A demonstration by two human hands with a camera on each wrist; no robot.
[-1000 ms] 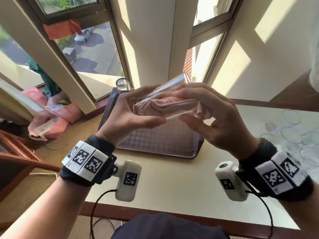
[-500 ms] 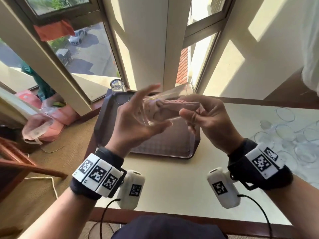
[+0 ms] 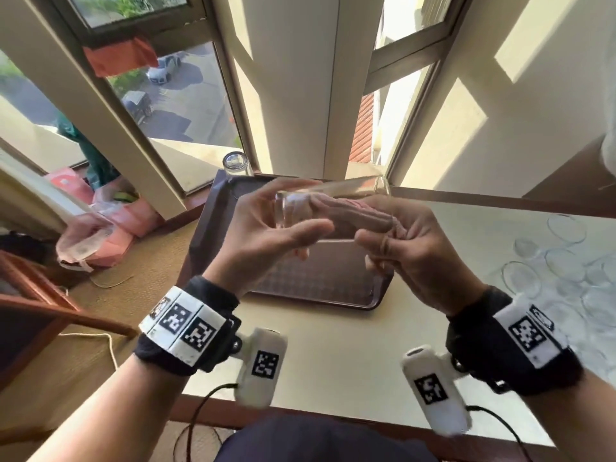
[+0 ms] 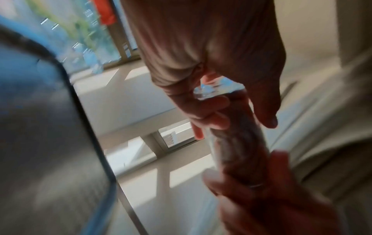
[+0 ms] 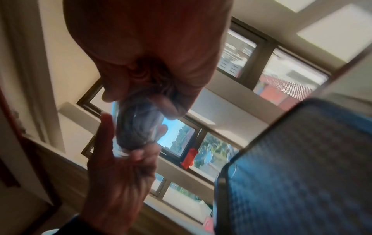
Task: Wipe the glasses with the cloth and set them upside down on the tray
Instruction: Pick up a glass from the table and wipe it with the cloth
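Note:
A clear glass lies sideways in the air above the dark tray. My left hand grips its base between thumb and fingers. A pink cloth is stuffed inside the glass. At the mouth, my right hand grips the cloth's end with its thumb against the glass wall. The left wrist view shows the glass with the cloth dark inside it. The right wrist view looks along the glass to the left hand. One glass stands upside down at the tray's far left corner.
Several clear glasses stand close together on the cream table at the right. Windows and a wall pillar rise right behind the tray. Pink bags and a wooden chair are on the floor to the left.
The glass has swung from tilted to nearly level. My right hand has come off its top and drawn back to the mouth with the cloth. My left hand has shifted its hold on the base.

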